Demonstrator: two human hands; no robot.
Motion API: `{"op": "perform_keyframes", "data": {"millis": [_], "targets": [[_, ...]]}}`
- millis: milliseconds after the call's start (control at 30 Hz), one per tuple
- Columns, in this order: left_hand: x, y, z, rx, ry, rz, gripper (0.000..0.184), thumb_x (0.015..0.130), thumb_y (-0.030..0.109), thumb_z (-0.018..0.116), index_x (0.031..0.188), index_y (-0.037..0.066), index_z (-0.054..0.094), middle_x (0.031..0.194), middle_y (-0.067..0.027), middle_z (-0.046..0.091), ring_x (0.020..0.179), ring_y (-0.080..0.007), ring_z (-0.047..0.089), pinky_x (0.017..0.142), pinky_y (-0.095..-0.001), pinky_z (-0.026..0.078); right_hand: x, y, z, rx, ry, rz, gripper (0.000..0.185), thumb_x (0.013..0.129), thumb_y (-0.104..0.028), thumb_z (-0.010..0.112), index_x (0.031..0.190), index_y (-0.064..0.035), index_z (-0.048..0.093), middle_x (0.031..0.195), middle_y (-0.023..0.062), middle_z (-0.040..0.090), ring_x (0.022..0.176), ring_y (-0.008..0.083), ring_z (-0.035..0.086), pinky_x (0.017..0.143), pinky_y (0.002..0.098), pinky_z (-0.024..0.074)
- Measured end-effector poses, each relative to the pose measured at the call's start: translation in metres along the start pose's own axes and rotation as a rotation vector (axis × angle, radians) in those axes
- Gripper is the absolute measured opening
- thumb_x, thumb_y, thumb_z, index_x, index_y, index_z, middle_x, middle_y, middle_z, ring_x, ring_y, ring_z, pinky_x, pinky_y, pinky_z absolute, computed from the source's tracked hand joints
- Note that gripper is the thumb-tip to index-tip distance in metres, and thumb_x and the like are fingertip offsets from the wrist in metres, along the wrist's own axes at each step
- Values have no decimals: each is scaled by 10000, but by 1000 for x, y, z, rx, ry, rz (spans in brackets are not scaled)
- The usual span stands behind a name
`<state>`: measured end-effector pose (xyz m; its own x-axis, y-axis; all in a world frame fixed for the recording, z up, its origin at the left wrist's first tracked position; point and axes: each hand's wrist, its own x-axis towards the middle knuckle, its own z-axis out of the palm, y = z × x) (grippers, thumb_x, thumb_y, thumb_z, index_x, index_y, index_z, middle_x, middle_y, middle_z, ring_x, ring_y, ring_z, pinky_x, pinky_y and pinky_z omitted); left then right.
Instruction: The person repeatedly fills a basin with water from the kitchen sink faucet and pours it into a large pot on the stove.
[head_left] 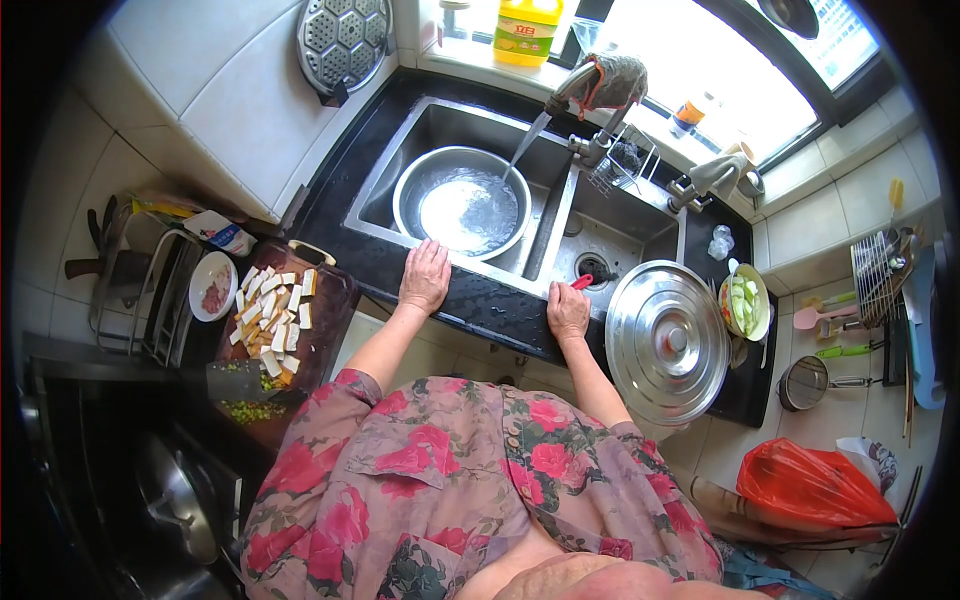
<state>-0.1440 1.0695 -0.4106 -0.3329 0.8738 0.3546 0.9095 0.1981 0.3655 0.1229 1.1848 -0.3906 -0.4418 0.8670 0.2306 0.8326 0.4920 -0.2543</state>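
Note:
My left hand (427, 275) lies flat with its fingers stretched out on the sink's front rim, close to a round metal basin (405, 205). Water runs from the faucet (562, 100) into this basin, which holds water and stands in the left bowl of the double sink (437, 108). On the counter edge in front of the right bowl, my right hand (568, 312) has its fingers curled. A red handle-like piece (582, 282) shows at its fingertips; its kind and whether I grip it are unclear. A large metal lid (640, 350) lies just right of that hand.
To the left, a cutting board (335, 300) bears white-and-brown cut strips (270, 312), a cleaver (235, 380) and chopped greens (255, 411). A white bowl of meat (213, 287) is beside it. At right stands a bowl of green pieces (745, 300). A red bag (800, 485) hangs lower right.

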Motion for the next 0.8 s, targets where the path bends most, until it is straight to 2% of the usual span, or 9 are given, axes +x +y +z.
{"op": "perform_keyframes", "data": {"millis": [800], "targets": [[0,0,-1,5,-9,4,329,930,216,476,1174,23,582,1273,-140,532,1251,-298,433,1066,-421,301,0,2,2,19,23,-2,304,929,-309,468,787,-87,620,761,108,637,758,291,593,721,427,406]]}}
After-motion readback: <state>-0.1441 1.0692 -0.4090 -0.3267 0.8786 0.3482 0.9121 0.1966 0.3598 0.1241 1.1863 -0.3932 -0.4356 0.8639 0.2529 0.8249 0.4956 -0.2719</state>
